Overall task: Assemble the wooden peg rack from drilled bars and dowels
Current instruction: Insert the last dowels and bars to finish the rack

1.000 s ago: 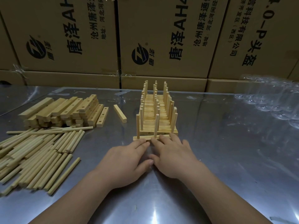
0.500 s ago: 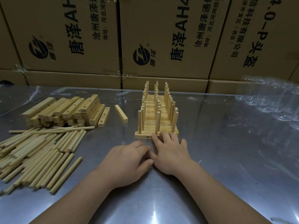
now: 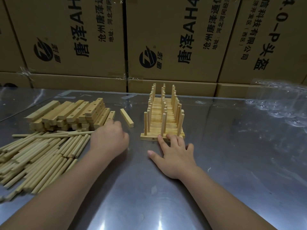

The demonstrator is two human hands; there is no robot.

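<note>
The peg rack [image 3: 163, 121] stands just right of the frame's centre on the steel bench [image 3: 232, 163]. It is a row of drilled bars laid side by side with three lines of upright pegs running away from the camera, so most of the build looks done. The right hand [image 3: 176, 153] lies flat and spread on the bench, its fingertips [image 3: 171, 136] touching the front face of the nearest bar, apparently steadying the rack. The left hand [image 3: 109, 140] is out at centre left, at the near right corner of the stack of drilled bars [image 3: 71, 113]. Its fingers are curled down and away from the camera, so I cannot tell whether they have closed on a piece. A single loose bar [image 3: 127, 117] lies between that stack and the rack, and the heap of dowels [image 3: 36, 155] fills the lower left. I judge the step in hand to be fetching the next piece, probably another bar for the rack's near end. The next move would call for a firm pinch on one bar only, lifted out without spilling its neighbours. The bar should then be brought to the front with its holes lined up, while the right hand keeps the rack from sliding.
</note>
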